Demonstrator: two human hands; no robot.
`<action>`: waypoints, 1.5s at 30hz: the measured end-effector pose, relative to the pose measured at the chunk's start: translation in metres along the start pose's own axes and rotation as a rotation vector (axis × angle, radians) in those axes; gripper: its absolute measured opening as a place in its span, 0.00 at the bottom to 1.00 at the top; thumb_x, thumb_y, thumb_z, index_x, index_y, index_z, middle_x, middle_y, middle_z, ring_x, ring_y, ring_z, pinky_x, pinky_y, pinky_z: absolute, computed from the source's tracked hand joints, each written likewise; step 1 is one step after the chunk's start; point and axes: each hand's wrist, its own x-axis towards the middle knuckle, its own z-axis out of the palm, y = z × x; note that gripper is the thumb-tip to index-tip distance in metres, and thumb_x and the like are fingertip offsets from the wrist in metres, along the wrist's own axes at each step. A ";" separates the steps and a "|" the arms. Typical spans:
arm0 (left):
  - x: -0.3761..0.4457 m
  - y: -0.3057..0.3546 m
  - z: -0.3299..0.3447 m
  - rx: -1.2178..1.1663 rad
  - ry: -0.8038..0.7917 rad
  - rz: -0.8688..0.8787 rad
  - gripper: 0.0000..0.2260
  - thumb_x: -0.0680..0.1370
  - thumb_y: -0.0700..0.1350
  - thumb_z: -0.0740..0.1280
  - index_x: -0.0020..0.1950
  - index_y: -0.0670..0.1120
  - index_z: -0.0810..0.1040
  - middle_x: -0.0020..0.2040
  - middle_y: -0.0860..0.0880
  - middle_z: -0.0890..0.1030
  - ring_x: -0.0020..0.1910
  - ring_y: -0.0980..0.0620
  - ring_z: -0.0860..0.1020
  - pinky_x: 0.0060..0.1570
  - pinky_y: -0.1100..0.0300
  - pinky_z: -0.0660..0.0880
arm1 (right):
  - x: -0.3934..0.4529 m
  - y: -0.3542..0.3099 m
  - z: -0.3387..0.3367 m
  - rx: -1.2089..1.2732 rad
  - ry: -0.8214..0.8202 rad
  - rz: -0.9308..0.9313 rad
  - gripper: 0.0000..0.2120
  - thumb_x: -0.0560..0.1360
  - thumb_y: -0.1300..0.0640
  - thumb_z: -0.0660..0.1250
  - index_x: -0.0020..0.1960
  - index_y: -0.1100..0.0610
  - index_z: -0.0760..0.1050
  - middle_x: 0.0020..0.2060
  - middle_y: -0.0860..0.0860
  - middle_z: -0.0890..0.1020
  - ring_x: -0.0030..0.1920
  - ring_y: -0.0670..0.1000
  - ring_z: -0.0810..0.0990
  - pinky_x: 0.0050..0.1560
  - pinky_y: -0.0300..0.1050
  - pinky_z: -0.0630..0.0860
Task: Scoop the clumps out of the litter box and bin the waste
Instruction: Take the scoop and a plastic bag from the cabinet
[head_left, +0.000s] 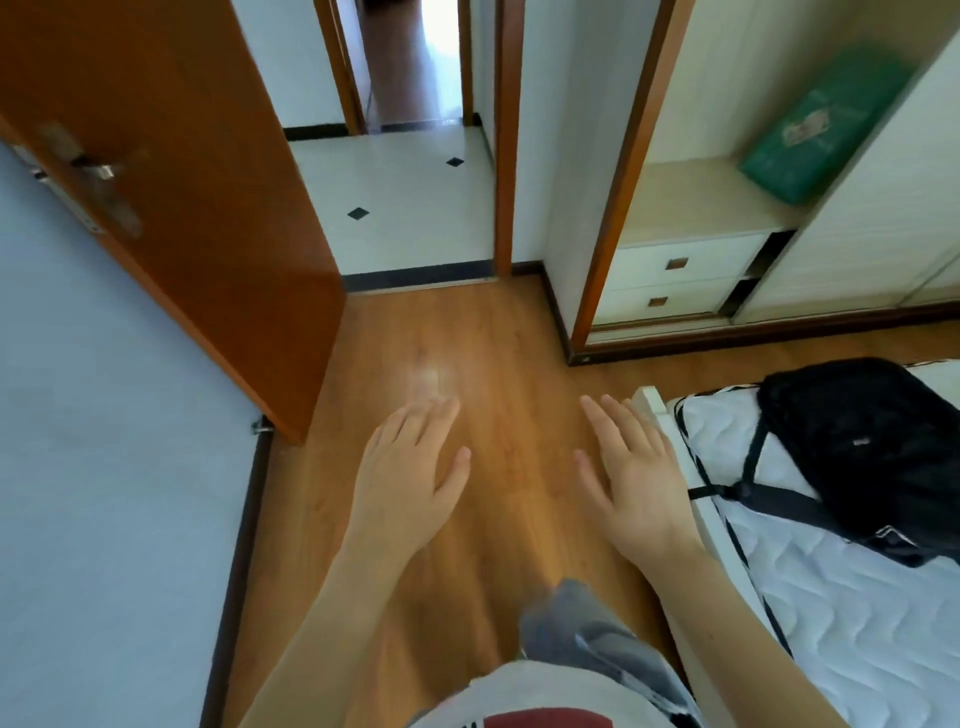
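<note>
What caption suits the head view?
Both empty hands, left and right, open above the wooden floor; no litter box visible.

**Both hands out front, holding nothing**

The 2 bare forearms reach forward from the lower edge of the view, roughly parallel. The left hand (410, 478) is palm-down, fingers straight and close together, thumb angled inward. The right hand (636, 475) mirrors it, fingers extended and slightly spread, thumb pointing toward the left. The hands are apart, neither touching anything.
</note>
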 end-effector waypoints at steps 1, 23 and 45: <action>0.017 0.001 0.005 -0.003 -0.025 0.017 0.25 0.78 0.59 0.52 0.73 0.51 0.67 0.69 0.51 0.72 0.70 0.52 0.68 0.67 0.58 0.63 | 0.012 0.007 0.001 0.005 0.004 0.022 0.26 0.79 0.45 0.53 0.75 0.52 0.62 0.71 0.53 0.69 0.74 0.55 0.61 0.71 0.60 0.63; 0.441 0.103 0.090 0.011 -0.214 0.284 0.26 0.78 0.59 0.51 0.74 0.53 0.65 0.71 0.54 0.70 0.71 0.53 0.66 0.68 0.59 0.59 | 0.340 0.219 -0.019 -0.109 0.074 0.339 0.27 0.79 0.41 0.47 0.76 0.49 0.60 0.73 0.51 0.67 0.75 0.55 0.60 0.73 0.57 0.60; 0.835 0.251 0.215 -0.003 -0.330 0.966 0.26 0.79 0.60 0.46 0.75 0.54 0.62 0.73 0.53 0.67 0.74 0.51 0.62 0.72 0.56 0.55 | 0.588 0.385 -0.047 -0.158 0.345 0.809 0.27 0.78 0.43 0.50 0.74 0.51 0.64 0.71 0.52 0.70 0.73 0.56 0.63 0.72 0.55 0.61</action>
